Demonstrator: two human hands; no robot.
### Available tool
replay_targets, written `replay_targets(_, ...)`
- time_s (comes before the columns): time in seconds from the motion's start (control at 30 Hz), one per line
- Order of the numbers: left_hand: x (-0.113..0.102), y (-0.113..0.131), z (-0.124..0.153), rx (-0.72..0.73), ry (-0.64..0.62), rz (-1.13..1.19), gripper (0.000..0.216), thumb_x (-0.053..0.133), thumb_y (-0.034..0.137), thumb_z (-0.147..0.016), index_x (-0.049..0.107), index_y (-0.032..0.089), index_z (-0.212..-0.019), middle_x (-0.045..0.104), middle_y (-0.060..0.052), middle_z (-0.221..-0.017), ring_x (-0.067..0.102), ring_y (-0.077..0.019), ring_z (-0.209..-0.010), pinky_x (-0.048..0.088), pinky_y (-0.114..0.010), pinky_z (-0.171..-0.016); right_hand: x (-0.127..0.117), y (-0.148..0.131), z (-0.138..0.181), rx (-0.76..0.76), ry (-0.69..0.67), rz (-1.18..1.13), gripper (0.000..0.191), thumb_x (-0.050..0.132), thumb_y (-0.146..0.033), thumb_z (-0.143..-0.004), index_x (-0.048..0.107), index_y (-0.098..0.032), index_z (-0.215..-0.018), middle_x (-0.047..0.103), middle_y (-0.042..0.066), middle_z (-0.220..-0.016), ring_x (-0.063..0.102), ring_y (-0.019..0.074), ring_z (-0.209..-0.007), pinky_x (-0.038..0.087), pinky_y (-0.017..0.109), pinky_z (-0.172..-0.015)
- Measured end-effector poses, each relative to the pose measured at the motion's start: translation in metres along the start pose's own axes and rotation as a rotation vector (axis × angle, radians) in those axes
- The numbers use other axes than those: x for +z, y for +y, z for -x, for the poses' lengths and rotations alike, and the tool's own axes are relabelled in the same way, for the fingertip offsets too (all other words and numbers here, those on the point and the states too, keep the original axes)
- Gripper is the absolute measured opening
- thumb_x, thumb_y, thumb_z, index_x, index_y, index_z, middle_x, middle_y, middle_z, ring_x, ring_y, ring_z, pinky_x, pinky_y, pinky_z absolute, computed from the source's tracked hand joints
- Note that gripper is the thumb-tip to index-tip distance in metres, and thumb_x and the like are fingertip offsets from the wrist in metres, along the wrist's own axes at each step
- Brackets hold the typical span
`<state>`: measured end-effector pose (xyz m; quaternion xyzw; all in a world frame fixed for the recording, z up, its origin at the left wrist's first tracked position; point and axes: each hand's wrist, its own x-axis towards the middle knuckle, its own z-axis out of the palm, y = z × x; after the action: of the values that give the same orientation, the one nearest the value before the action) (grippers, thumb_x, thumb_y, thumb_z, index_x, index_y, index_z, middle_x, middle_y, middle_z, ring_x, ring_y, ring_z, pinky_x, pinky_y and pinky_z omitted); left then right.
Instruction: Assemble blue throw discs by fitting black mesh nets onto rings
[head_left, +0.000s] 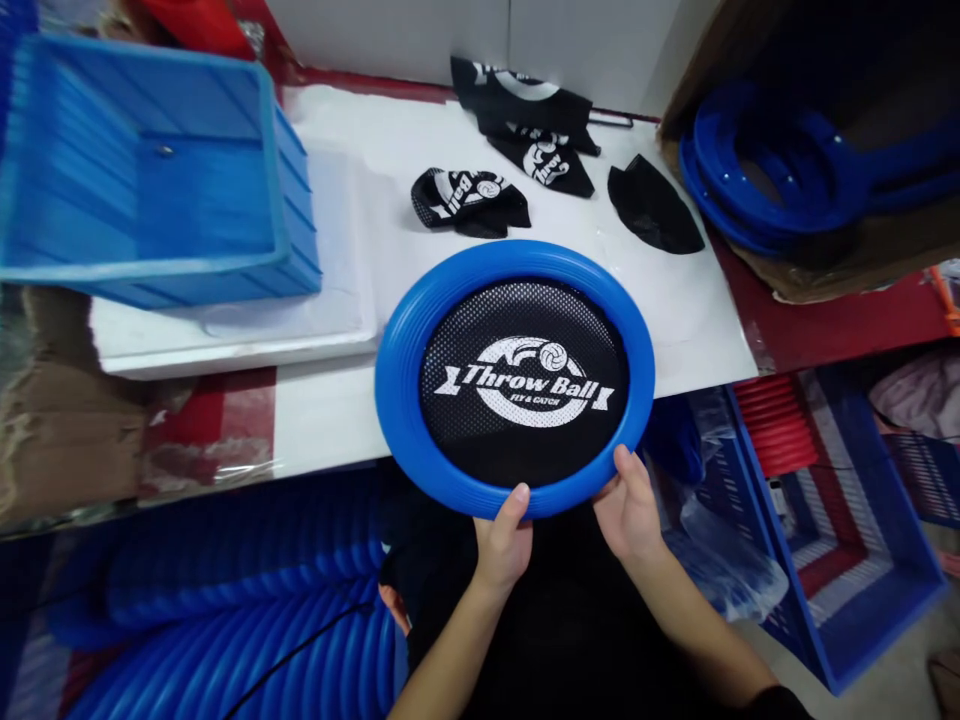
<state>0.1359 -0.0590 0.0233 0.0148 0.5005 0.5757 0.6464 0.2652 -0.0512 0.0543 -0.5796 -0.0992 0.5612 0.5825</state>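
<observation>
Head view: left hand (504, 545) and right hand (628, 512) both grip the near rim of the disc (514, 378), which lies flat over the tabletop's (675, 290) front edge, round, logo upright toward the person.

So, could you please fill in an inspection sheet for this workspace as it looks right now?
Surface: white tabletop, partly covered.
Job's things: blue ring disc with black "Throw Ball" mesh, its near rim past the table edge.
Clutter: black printed mesh cloths; tilted blue crate; white tray.
Grips: left hand and right hand both hold the disc's near rim.
Cables: thin black cable at lower left.
Surroundings: blue rings in a cardboard box; stacked blue hoops; blue basket.
</observation>
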Motion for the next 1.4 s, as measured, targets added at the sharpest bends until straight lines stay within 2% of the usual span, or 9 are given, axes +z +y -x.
replay_targets(0.23, -0.005, -0.007, -0.005, 0.080, -0.025, -0.001, 0.067, 0.097, 0.041, -0.067, 0.076, 0.027, -0.129, 0.080, -0.006, -0.122, 0.072, -0.0332, -0.127, 0.055, -0.048, -0.116, 0.001, 0.000, -0.005, -0.017, 0.030, 0.016, 0.054, 0.093, -0.061, -0.073, 0.081, -0.025, -0.110, 0.085, 0.007, -0.112, 0.077, 0.0340, -0.117, 0.061, 0.050, -0.107)
replay_targets(0.43, -0.016, -0.006, -0.013, 0.066, -0.039, -0.027, 0.069, 0.098, 0.040, -0.062, 0.078, 0.025, -0.127, 0.081, -0.007, -0.121, 0.071, -0.0346, -0.129, 0.058, -0.047, -0.114, -0.008, -0.014, -0.013, 0.010, -0.041, 0.032, 0.051, 0.096, -0.054, -0.071, 0.079, -0.026, -0.110, 0.084, 0.006, -0.115, 0.075, 0.0335, -0.119, 0.061, 0.049, -0.106)
replay_targets(0.63, -0.028, -0.008, -0.013, 0.025, -0.023, -0.052, 0.073, 0.099, 0.041, -0.059, 0.078, 0.025, -0.126, 0.080, -0.008, -0.125, 0.073, -0.0366, -0.127, 0.060, -0.049, -0.111, -0.016, -0.020, -0.022, -0.050, 0.045, 0.112, 0.051, 0.097, -0.063, -0.066, 0.077, -0.024, -0.093, 0.081, 0.003, -0.090, 0.074, 0.0241, -0.083, 0.063, 0.040, -0.085)
replay_targets(0.77, -0.029, -0.007, -0.007, -0.001, -0.046, -0.079, 0.073, 0.098, 0.043, -0.061, 0.078, 0.024, -0.128, 0.081, -0.009, -0.122, 0.073, -0.0369, -0.127, 0.059, -0.050, -0.113, -0.018, -0.015, -0.022, -0.094, 0.103, 0.160, 0.049, 0.097, -0.063, -0.064, 0.074, -0.024, -0.083, 0.071, -0.002, -0.071, 0.058, 0.0155, -0.059, 0.051, 0.031, -0.058)
replay_targets(0.83, -0.027, -0.006, -0.005, -0.012, -0.062, -0.090, 0.072, 0.097, 0.045, -0.061, 0.079, 0.023, -0.127, 0.082, -0.009, -0.120, 0.073, -0.0370, -0.126, 0.059, -0.051, -0.113, -0.019, -0.017, -0.023, -0.086, 0.108, 0.166, 0.049, 0.097, -0.062, -0.062, 0.074, -0.024, -0.084, 0.070, -0.002, -0.069, 0.056, 0.0147, -0.056, 0.048, 0.030, -0.054)
replay_targets(0.9, -0.027, -0.004, -0.005, -0.014, -0.069, -0.099, 0.073, 0.097, 0.046, -0.061, 0.079, 0.024, -0.128, 0.082, -0.009, -0.120, 0.073, -0.0369, -0.126, 0.059, -0.051, -0.113, -0.019, -0.022, -0.026, -0.062, 0.068, 0.168, 0.048, 0.096, -0.060, -0.062, 0.075, -0.025, -0.087, 0.074, -0.002, -0.072, 0.063, 0.0183, -0.061, 0.054, 0.033, -0.061)
replay_targets(1.0, -0.031, -0.001, -0.009, -0.019, -0.064, -0.123, 0.078, 0.098, 0.046, -0.058, 0.078, 0.024, -0.130, 0.082, -0.009, -0.121, 0.073, -0.0373, -0.128, 0.058, -0.050, -0.114, -0.021, -0.031, -0.031, -0.013, -0.016, 0.151, 0.047, 0.097, -0.052, -0.060, 0.076, -0.025, -0.092, 0.081, 0.001, -0.085, 0.076, 0.0286, -0.085, 0.063, 0.042, -0.084)
replay_targets(1.17, -0.048, 0.008, -0.017, -0.080, -0.035, -0.201, 0.088, 0.099, 0.042, -0.052, 0.076, 0.024, -0.135, 0.081, -0.011, -0.124, 0.076, -0.0385, -0.121, 0.062, -0.050, -0.108, -0.028, -0.036, -0.037, 0.020, -0.021, 0.102, 0.052, 0.097, -0.057, -0.060, 0.079, -0.025, -0.097, 0.086, 0.005, -0.102, 0.079, 0.0370, -0.107, 0.062, 0.054, -0.103)
replay_targets(1.4, -0.062, 0.017, -0.024, -0.126, -0.085, -0.259, 0.098, 0.100, 0.041, -0.050, 0.072, 0.022, -0.142, 0.081, -0.013, -0.126, 0.076, -0.0411, -0.118, 0.061, -0.055, -0.108, -0.029, -0.024, -0.040, -0.007, 0.032, -0.017, 0.053, 0.096, -0.063, -0.060, 0.082, -0.025, -0.095, 0.086, 0.006, -0.108, 0.077, 0.0384, -0.119, 0.057, 0.056, -0.115)
